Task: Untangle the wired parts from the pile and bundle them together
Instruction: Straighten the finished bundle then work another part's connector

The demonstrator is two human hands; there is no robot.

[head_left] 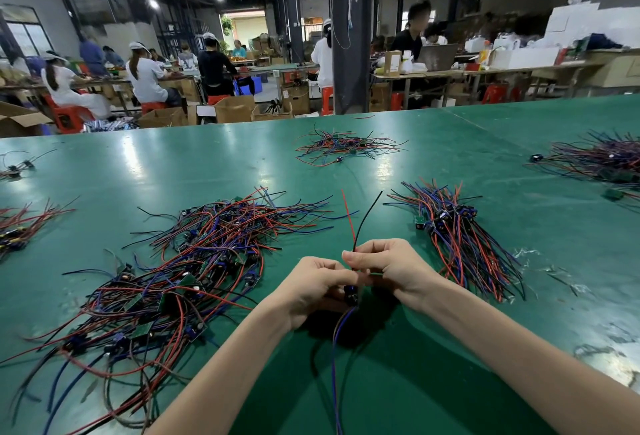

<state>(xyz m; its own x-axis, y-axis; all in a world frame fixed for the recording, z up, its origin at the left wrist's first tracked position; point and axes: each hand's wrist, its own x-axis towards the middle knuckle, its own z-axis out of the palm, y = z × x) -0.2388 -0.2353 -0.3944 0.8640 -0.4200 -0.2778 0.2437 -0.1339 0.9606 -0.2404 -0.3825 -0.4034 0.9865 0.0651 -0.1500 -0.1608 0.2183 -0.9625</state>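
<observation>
Both hands meet above the green table [398, 375] and hold one wired part [350, 291], a small dark component. Its red and black wires stick up past the fingers, and its blue and brown wires hang down toward me. My left hand [313, 287] grips the part from the left. From the right, my right hand [388, 266] pinches its wires near the top. A big tangled pile of wired parts [180, 279] lies to the left. On the right lies a tidier bundle of sorted parts [460, 237], wires running the same way.
More wire heaps lie farther off: one at the table's middle back [343, 147], one at the far right [602, 157], small ones at the left edge [17, 227]. Clear plastic scraps [540, 261] lie right of the bundle. Seated workers and cardboard boxes fill the background.
</observation>
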